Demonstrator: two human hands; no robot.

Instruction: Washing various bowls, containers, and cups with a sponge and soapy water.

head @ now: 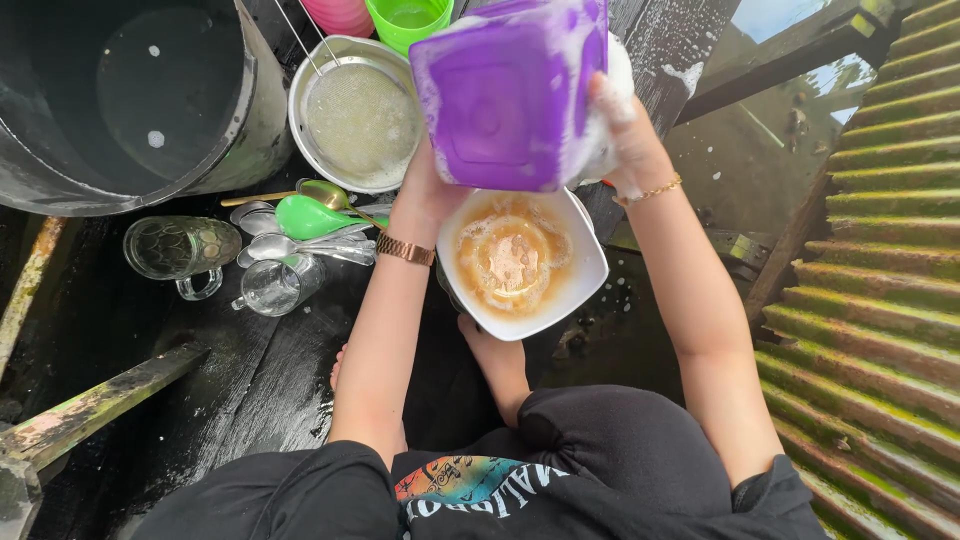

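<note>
Purple container is fully lathered but not rinsed, suds still all over it. Both hands grip it above the white bowl of soapy brown water: left hand cradling underneath, right hand clamped on the side. Glass mugs and spoons sit further left.

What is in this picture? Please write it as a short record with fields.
Place: wet dark boards outdoors
Left hand: under the purple container
Right hand: on the soapy side of the container
Below the hands: white bowl with brownish foamy water
Nearby: metal strainer, two glass mugs, spoons, big grey tub
</note>
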